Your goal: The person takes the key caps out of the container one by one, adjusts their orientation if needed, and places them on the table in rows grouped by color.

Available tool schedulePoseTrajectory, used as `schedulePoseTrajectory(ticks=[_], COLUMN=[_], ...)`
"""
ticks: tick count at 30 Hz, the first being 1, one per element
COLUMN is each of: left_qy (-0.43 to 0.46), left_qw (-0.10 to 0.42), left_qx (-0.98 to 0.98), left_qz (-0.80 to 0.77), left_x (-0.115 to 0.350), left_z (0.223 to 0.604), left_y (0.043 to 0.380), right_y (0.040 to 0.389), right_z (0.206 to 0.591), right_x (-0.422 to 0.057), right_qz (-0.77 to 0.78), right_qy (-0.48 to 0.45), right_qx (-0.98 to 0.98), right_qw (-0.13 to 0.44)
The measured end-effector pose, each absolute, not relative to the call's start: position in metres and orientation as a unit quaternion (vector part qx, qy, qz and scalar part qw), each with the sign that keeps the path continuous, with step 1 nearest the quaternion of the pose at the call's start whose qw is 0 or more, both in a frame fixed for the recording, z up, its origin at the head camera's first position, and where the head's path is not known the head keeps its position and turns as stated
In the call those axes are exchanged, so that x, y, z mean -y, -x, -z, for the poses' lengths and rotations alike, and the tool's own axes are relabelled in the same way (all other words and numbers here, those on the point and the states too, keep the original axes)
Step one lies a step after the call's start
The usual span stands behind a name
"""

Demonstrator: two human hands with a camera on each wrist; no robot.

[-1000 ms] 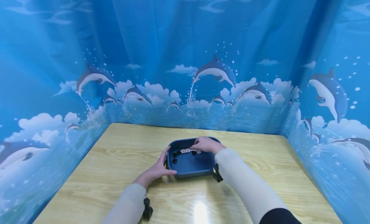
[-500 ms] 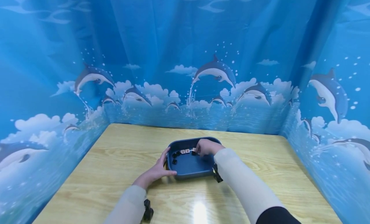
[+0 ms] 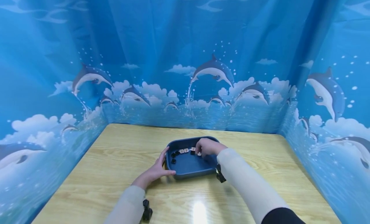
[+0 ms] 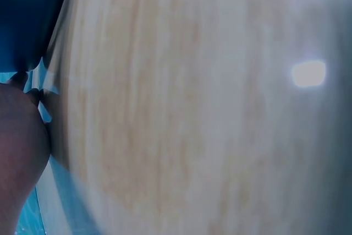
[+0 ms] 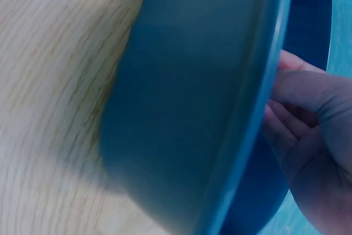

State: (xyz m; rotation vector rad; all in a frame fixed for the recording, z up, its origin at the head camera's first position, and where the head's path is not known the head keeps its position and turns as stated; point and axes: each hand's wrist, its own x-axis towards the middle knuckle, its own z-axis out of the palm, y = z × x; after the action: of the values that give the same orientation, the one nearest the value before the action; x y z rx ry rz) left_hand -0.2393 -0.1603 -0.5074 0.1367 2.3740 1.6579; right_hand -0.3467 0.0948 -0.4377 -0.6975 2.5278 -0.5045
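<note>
In the head view a dark blue plastic tub point(image 3: 189, 174) stands on the table. My left hand point(image 3: 156, 170) holds its left end, fingers along the side and thumb at the near rim. Inside, small black cubes point(image 3: 173, 161) lie at the left, with white cubes point(image 3: 186, 150) bearing dark marks in a line along the far side. My right hand point(image 3: 208, 146) reaches into the tub, its fingertips pinching a small white cube point(image 3: 199, 154). The right wrist view shows curled fingers behind the tub wall point(image 5: 187, 97), which hides the cube.
A light wood-grain table point(image 3: 121, 153) surrounds the tub. Blue dolphin-print curtains point(image 3: 179, 73) hang behind and at both sides. A small yellow and dark patch shows between the left palm and the tub; its kind cannot be told.
My right hand has lowered slightly into the tub, at the right end of the line, and a white cube now shows below its fingertips. The left hand stays at the tub's left end.
</note>
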Motion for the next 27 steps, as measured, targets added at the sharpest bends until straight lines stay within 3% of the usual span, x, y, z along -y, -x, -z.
schedulePoseTrajectory(ticks=[18, 27], left_qy=[-0.049, -0.047], left_qw=[0.105, 0.102], left_qx=[-0.808, -0.814], left_qz=[-0.577, -0.570], left_x=[0.154, 0.156], left_z=[0.509, 0.507], left_y=[0.240, 0.241], right_y=[0.327, 0.305], right_z=[0.423, 0.422], right_x=[-0.129, -0.152], right_qz=[0.269, 0.299], right_qy=[0.297, 0.302], right_qx=[-0.897, -0.894], right_qw=[0.188, 0.140])
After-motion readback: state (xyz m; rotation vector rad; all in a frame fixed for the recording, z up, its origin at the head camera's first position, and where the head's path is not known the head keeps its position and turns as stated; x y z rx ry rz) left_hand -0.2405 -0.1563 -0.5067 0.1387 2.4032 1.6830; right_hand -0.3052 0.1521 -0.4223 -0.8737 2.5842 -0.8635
